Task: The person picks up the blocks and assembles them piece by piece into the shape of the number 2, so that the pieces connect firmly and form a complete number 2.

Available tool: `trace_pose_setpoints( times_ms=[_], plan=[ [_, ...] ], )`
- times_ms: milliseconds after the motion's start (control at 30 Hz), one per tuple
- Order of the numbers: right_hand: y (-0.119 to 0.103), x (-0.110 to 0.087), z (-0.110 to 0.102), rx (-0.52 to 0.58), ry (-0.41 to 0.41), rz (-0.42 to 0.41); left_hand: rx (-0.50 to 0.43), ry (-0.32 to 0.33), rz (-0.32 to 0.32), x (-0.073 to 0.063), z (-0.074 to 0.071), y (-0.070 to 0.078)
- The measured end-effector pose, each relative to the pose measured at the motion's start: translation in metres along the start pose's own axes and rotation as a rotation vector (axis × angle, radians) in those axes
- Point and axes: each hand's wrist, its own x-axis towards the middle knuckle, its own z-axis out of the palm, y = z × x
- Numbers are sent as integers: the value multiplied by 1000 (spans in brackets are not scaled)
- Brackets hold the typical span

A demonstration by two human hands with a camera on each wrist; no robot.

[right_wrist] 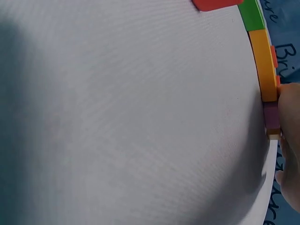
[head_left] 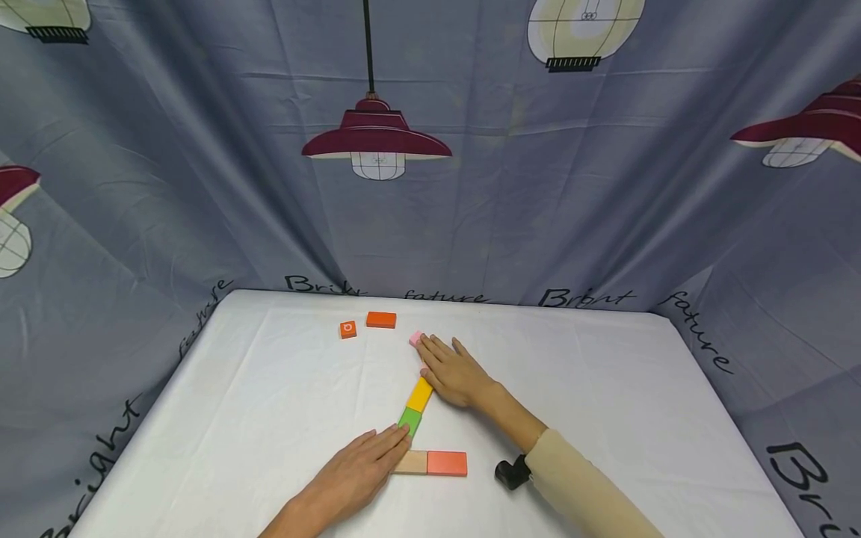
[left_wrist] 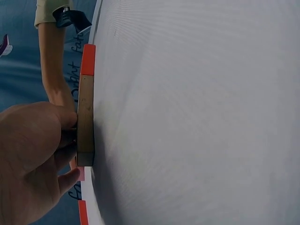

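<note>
A slanting row of blocks runs up the middle of the table in the head view, with a green block (head_left: 409, 418) and a yellow block (head_left: 420, 394) showing. My right hand (head_left: 457, 373) lies over the upper part, fingers extended, fingertips at a pink block (head_left: 415, 338). Beside that hand, the right wrist view shows a purple block (right_wrist: 271, 115) at the yellow one's end. My left hand (head_left: 359, 467) has straight fingers over the green block's lower end and the left part of a plain wooden block (head_left: 412, 462). A coral-red block (head_left: 447, 463) meets the wooden one end to end.
At the back of the white-covered table (head_left: 605, 388) lie an orange rectangular block (head_left: 381, 320) and a small orange block (head_left: 347, 329) with a ring mark. A black device (head_left: 513, 472) sits at the right wrist. A grey printed curtain (head_left: 484, 224) hangs around the table.
</note>
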Motion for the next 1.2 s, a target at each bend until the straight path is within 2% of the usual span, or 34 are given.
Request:
trace_pose_setpoints(
  times_ms=[133,367,467,567,633,733,867,1033,1200],
  plan=[
    [1,0,0,12,1,-9,-15,-19,-8,1,-2,-1],
    [2,1,1,20,-22,-5,-53,29,28,8,-6,-5],
    [2,1,1,10,-31,-2,-112,25,35,13,-11,-9],
    [2,1,2,16,-24,-7,-207,11,15,18,-16,-15],
    [3,1,3,14,-18,-9,-280,0,-20,23,-18,-23],
    [3,1,4,12,-8,-11,-385,2,-125,31,-21,-40],
    [2,1,4,3,-8,-9,-483,85,-236,45,-22,-68],
    [2,1,4,-9,-10,-7,-562,196,-279,68,-24,-101],
    [1,2,2,-2,-15,-4,-580,227,-304,91,-27,-126]
  ],
)
